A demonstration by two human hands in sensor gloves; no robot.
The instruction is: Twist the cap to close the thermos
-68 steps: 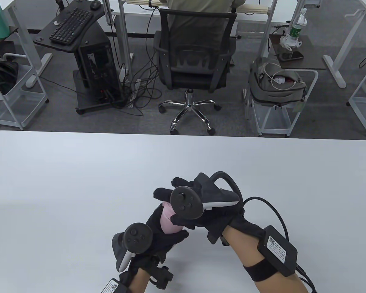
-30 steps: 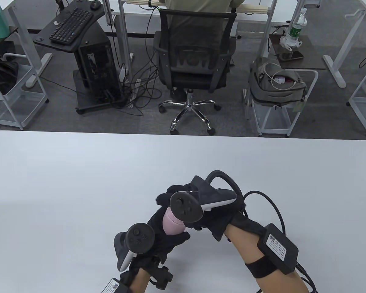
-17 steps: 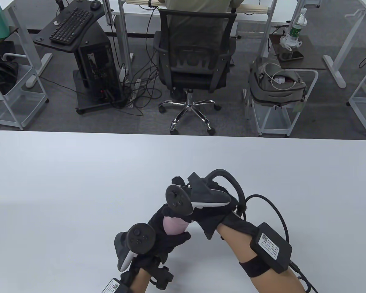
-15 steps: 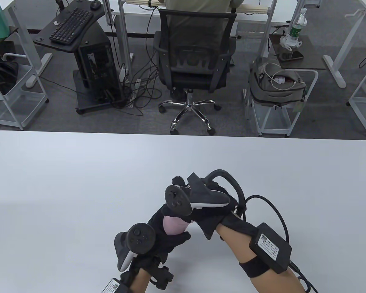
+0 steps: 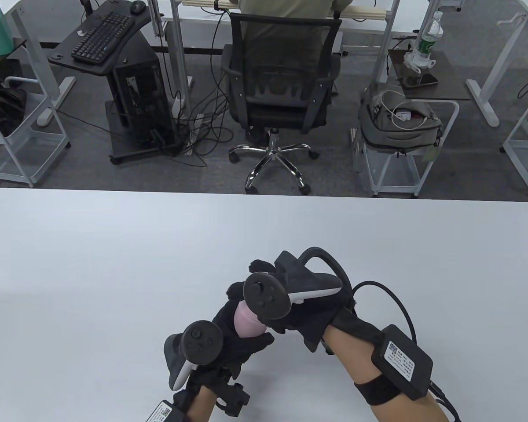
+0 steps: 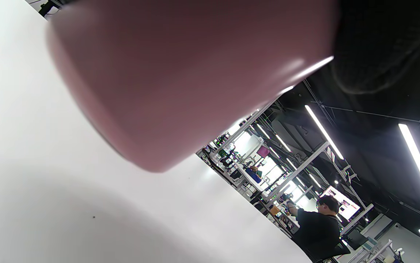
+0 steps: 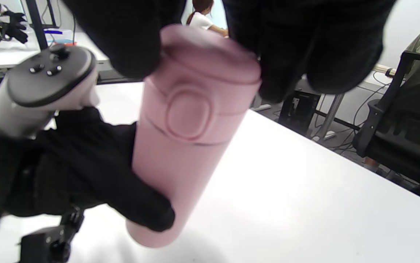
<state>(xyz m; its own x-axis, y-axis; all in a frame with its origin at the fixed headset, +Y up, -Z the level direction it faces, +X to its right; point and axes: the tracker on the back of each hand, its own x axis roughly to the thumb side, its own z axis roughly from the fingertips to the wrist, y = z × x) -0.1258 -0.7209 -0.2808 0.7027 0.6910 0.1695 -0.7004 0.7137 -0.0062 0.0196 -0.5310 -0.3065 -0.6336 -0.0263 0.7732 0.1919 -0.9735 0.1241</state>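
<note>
- The left hand [image 5: 235,340] is wrapping its fingers round the body of the pink thermos [image 7: 180,146], holding it tilted just above the white table [image 5: 114,263].
- The right hand [image 5: 299,314] is pinching the cap [image 7: 210,60] from above, thumb on one side, fingers on the other.
- With the bottle leaning, the cap is risking going on cross-threaded.
- Glove fabric is likely slipping on the smooth cap, leaving it loose.

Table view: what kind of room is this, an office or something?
Likely an office-style lab: a mesh office chair, a keyboard above a computer tower, and wheeled carts stand beyond the white table.
</note>
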